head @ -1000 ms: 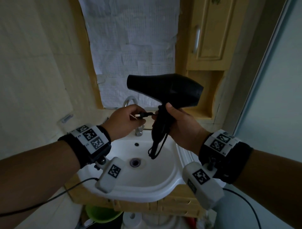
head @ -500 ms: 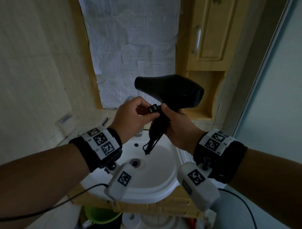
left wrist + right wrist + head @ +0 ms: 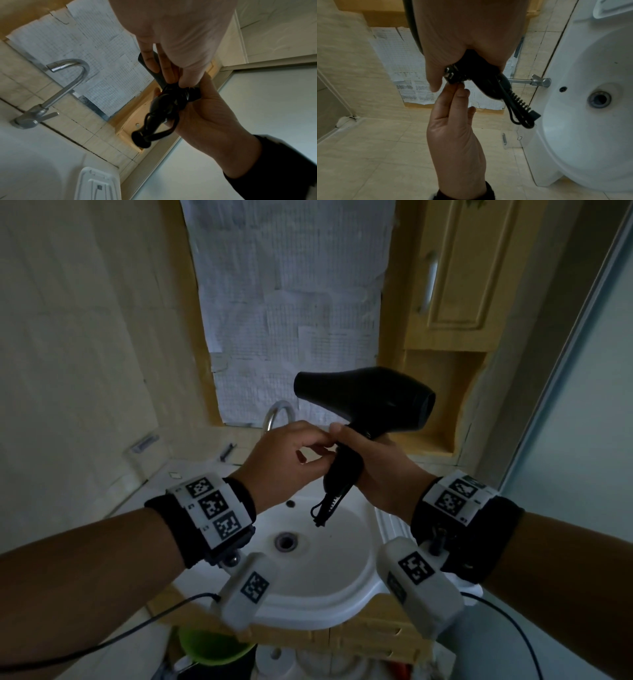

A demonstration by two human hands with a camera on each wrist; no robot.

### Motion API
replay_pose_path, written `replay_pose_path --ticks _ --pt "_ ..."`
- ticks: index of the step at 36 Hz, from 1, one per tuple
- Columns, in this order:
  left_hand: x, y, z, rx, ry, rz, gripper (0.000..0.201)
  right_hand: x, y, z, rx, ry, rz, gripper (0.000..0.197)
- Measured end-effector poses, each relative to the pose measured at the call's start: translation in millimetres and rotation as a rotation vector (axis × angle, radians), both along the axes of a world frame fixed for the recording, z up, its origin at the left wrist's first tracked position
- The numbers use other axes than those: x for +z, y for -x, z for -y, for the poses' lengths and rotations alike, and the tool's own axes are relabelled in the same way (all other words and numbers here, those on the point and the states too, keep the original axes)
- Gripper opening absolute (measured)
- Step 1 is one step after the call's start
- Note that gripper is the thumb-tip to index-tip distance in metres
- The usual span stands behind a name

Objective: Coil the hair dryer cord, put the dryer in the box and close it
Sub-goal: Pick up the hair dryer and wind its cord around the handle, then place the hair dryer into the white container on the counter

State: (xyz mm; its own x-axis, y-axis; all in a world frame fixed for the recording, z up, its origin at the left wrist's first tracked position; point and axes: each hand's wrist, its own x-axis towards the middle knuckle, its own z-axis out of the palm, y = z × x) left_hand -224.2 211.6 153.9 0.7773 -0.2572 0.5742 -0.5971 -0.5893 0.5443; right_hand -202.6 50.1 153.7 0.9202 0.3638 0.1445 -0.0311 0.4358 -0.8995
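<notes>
**Both hands on the dryer handle, cord wound, plug end at your left fingertips**

Right hand (image 3: 380,470): your fingers and thumb are curled round the handle of the black hair dryer (image 3: 366,402), holding it upright above the white sink (image 3: 325,587). The barrel sits above your fist, nozzle pointing toward your left side.

Left hand (image 3: 287,463): your fingertips (image 3: 459,86) are pinched on the plug (image 3: 451,76) of the cord (image 3: 329,505), right against your right thumb. The metal prongs of the plug show in the right wrist view, just beside that thumb.

Cord: wound round the handle inside your right grip. A short loop and the ribbed strain relief hang out below your right hand, over the basin and clear of it.

Beyond your left hand stands the curved metal faucet (image 3: 68,83). Above both hands, gridded paper sheets (image 3: 291,302) cover the wall. No box appears in any view.
</notes>
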Motion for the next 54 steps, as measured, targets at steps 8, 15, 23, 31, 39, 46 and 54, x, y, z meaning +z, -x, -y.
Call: replay_pose_path --ticks 8,15,23,31,39,46,54 --pt "-9.1 3.2 -11.6 -0.044 0.061 -0.063 0.026 -7.9 -11.1 -10.8 -0.061 0.069 0.008 0.016" --pt "-22.4 -0.8 -43.6 0.096 0.129 -0.189 0.029 -15.8 -17.3 -39.6 -0.056 0.181 -0.015 0.019" --pt "-37.1 -18.5 -122.8 0.415 0.207 -0.283 0.023 -24.1 -29.2 -83.2 -0.007 0.313 -0.033 0.009" --pt "-46.3 -46.7 -208.2 0.607 0.383 -0.398 0.027 -26.4 -52.3 -139.0 -0.014 0.322 -0.093 0.018" --pt "-54.3 -100.9 -298.5 0.713 0.596 -0.537 0.034 -23.1 -90.8 -208.5 -0.017 0.354 -0.114 0.004" --pt "-55.7 -142.2 -363.8 0.772 0.812 -0.700 0.025 -26.8 -138.4 -276.1 -0.054 0.341 -0.172 0.009" --pt "-68.7 -185.5 -425.3 0.759 0.856 -0.834 0.019 -58.4 -195.8 -340.1 -0.069 0.325 -0.329 0.014"
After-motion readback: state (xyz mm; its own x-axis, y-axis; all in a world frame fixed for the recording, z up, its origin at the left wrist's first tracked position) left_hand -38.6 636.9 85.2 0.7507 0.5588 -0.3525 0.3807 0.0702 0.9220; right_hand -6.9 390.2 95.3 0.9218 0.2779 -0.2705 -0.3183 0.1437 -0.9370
